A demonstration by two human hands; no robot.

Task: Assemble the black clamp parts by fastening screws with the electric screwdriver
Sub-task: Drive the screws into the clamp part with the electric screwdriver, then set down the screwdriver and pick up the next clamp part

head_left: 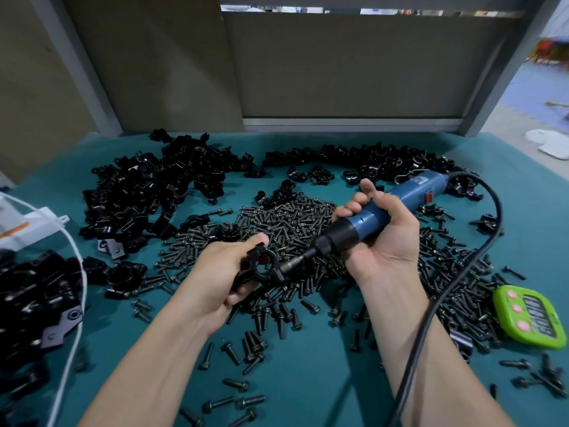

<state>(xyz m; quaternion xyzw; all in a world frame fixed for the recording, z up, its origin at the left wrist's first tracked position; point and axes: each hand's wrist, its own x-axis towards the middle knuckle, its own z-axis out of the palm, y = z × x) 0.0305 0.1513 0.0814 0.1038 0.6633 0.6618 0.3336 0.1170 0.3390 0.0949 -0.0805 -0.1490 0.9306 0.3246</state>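
At frame centre, the left hand (221, 272) is gripping a black ring-shaped plastic clamp (264, 266); the right hand (381, 232) is wrapping its fingers round the blue electric screwdriver (397, 201), whose tip is touching the clamp above scattered dark metal screws (292, 220).

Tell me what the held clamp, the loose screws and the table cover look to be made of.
Clamp: probably moulded plastic or coated metal; black, semi-gloss, soft highlights on its ring.
Screws: metal, likely dark-finished steel; dull grey-black sheen on threaded shanks.
Table cover: seems fabric or a felt-like mat; teal, matte, no reflections.
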